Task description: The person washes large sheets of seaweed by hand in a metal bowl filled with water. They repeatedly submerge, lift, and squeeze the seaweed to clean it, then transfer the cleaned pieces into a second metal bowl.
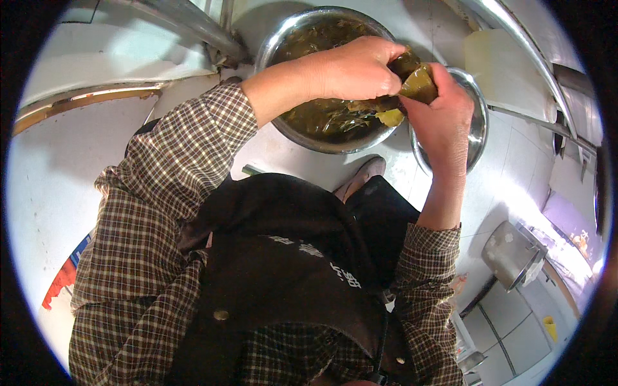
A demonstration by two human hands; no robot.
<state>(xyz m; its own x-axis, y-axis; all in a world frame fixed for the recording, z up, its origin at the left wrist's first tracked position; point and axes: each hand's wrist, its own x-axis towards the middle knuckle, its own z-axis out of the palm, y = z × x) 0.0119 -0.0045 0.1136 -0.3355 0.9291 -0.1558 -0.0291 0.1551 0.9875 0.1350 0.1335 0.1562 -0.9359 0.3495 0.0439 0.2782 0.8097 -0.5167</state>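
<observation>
Both hands meet over the right side of a large round metal basin (333,148), which holds dark liquid with brown-green leafy pieces in it. A wet, olive-green leafy piece (419,86), perhaps kelp or a pickled leaf, is gripped between my left hand (355,67) and my right hand (444,116). Darker folds of it show between the fingers. A yellowish end (390,117) hangs below the hands at the basin's rim. Partly behind my right wrist stands a smaller metal bowl (478,130); its visible inside is shiny. Some fingertips are hidden.
A shoe (369,172) rests on the pale floor just below the basin. Metal tubes (193,24) run at upper left, and a curved metal rail (531,48) at upper right. A metal pot (512,253) lies tilted at the right.
</observation>
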